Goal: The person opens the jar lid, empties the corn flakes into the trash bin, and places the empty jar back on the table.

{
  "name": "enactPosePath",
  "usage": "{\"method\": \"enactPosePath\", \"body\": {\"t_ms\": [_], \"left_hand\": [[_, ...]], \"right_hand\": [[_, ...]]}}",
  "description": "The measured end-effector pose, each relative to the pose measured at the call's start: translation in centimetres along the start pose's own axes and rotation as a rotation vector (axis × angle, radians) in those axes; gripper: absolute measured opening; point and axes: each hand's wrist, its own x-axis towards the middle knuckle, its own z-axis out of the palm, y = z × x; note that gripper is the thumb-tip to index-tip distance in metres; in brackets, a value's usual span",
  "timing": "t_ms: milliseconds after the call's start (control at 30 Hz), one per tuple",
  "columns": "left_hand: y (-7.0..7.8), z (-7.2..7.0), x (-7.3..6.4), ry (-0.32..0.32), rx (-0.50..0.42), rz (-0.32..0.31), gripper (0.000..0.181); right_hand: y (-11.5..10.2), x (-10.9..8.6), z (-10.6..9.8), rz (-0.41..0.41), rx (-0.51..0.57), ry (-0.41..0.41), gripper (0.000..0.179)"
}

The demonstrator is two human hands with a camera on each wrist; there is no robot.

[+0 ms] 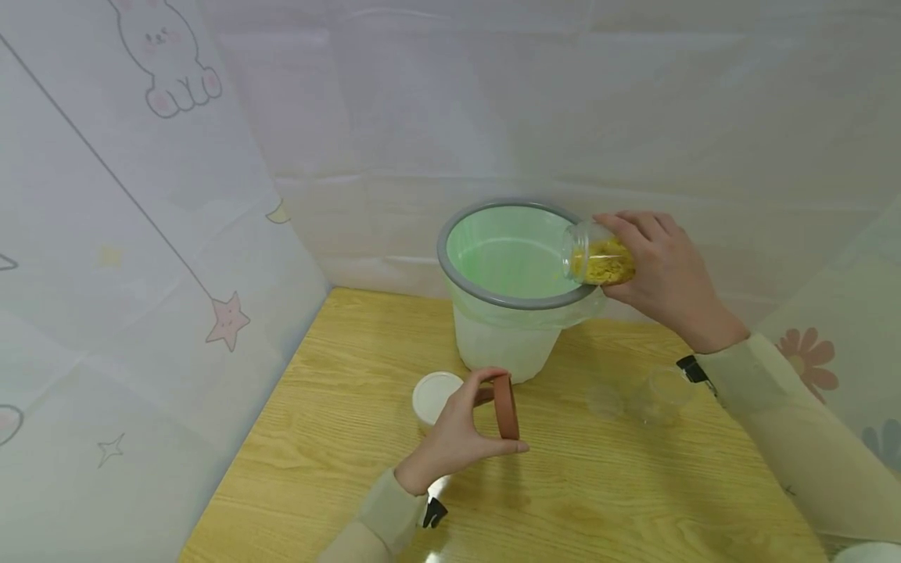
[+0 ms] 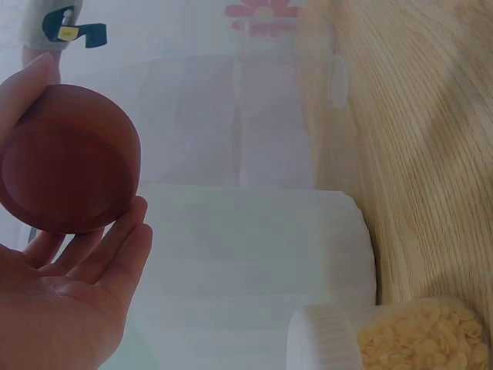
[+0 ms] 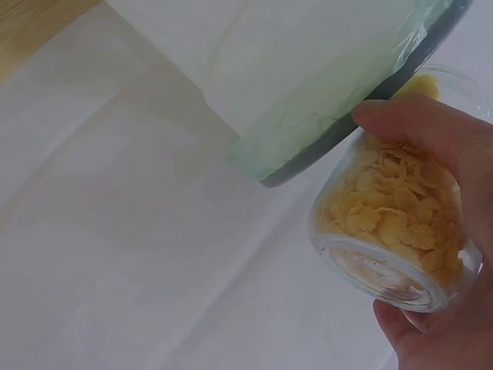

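Observation:
My right hand grips a clear jar of yellow flakes, tipped on its side with its mouth over the right edge of a bin. The flakes are still inside the jar. A pale green bag lines the bin under a grey rim. In front of the bin, my left hand holds a reddish-brown round lid on edge between thumb and fingers. The left wrist view shows the lid's broad round face.
Left of the bin's base stands a white-capped jar with yellow flakes in it. A clear container and a small clear disc sit on the wooden table at the right. Printed cloth walls enclose the table.

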Motion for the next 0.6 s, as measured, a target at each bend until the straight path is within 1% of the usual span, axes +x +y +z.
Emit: {"method": "enactPosePath", "body": {"t_ms": [167, 333, 600], "left_hand": [[0.13, 0.05, 0.05, -0.003, 0.0, 0.006, 0.09], [0.2, 0.12, 0.12, -0.01, 0.001, 0.01, 0.09], [0.01, 0.25, 0.05, -0.017, 0.005, -0.001, 0.09]], "right_hand": [[-0.01, 0.13, -0.15, -0.011, 0.003, -0.009, 0.097], [0.01, 0.2, -0.2, -0.023, -0.007, -0.016, 0.101], [-0.05, 0.32, -0.24, -0.039, -0.018, -0.024, 0.105]]}}
